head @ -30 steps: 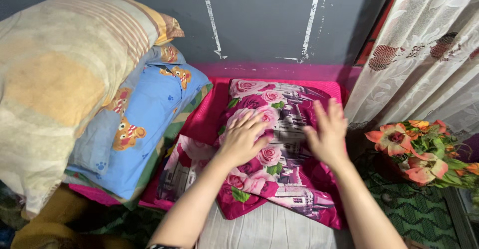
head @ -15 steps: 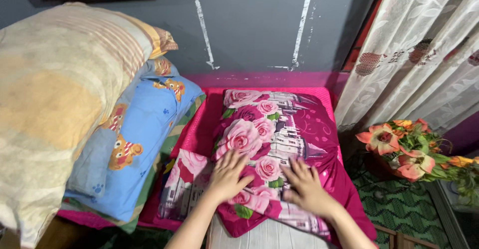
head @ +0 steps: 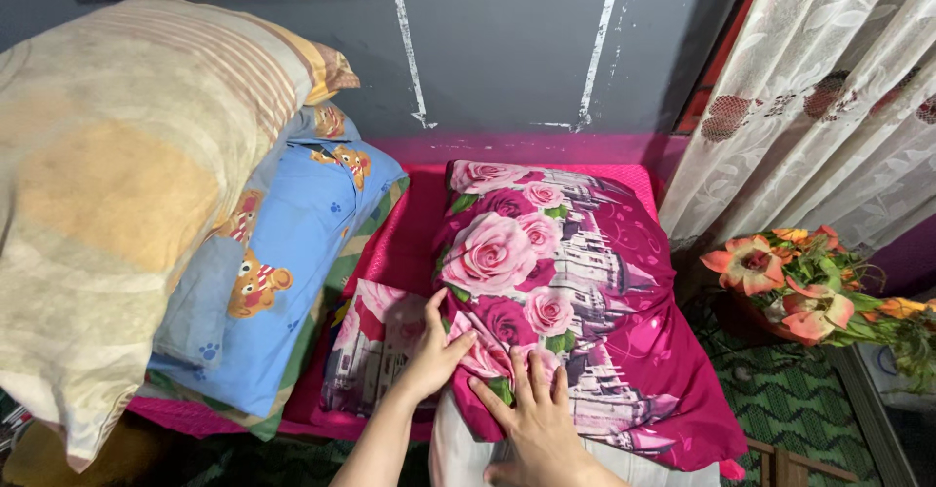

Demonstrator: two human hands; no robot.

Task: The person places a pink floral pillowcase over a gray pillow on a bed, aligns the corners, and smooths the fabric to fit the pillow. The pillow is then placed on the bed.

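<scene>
A pillow in a magenta cover printed with pink roses (head: 561, 282) lies flat on a pink mattress (head: 409, 224). My left hand (head: 436, 350) rests on the pillow's near left edge, fingers spread over the fabric. Flat on the near end lies my right hand (head: 534, 424), palm down with fingers apart. A white pillow end (head: 453, 448) shows below the cover between my forearms. A second piece of the same rose fabric (head: 375, 350) lies to the left of the pillow.
Stacked at the left are a large beige striped pillow (head: 117, 185) and a blue pillow with bear prints (head: 283, 272). A grey wall (head: 507, 48) stands behind. White lace curtains (head: 829, 107) hang at the right above orange artificial flowers (head: 790, 287) and green patterned floor (head: 780, 389).
Both hands have slid from the middle of the rose pillow down to its near end. The view has tilted, so the pillow sits lower in frame.
</scene>
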